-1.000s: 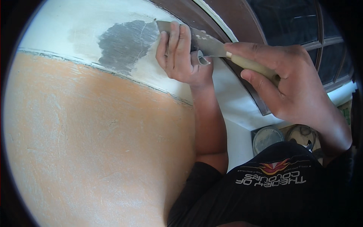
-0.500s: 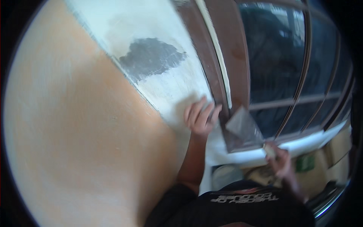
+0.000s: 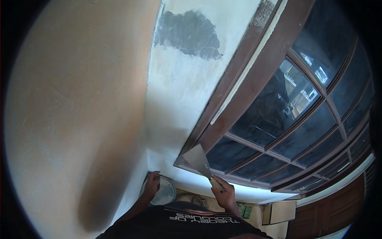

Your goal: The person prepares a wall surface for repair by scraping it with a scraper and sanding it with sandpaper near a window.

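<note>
My right hand [image 3: 224, 195] is closed round the pale handle of a putty knife [image 3: 197, 160]. The wide blade points up and left, in front of the lower corner of the brown window frame [image 3: 244, 101]. Lower left, my left hand [image 3: 152, 184] is in the air with its fingers loosely bent and apart, and I see nothing in it. Behind that hand shows the round rim of a bucket [image 3: 172, 187]. A grey patch [image 3: 189, 35] marks the white wall strip [image 3: 175, 85] beside the frame.
A peach-coloured wall [image 3: 79, 91] stands close on my left. Dark window panes [image 3: 266, 107] fill the right, and a white ledge [image 3: 242, 191] runs below them. Down at the lower right are a cardboard box [image 3: 279, 212], a green object [image 3: 244, 210] and a brown panelled door [image 3: 330, 201].
My left hand has come away from the white wall, down and left. The right hand keeps the putty knife. My view has turned, showing more of the window.
</note>
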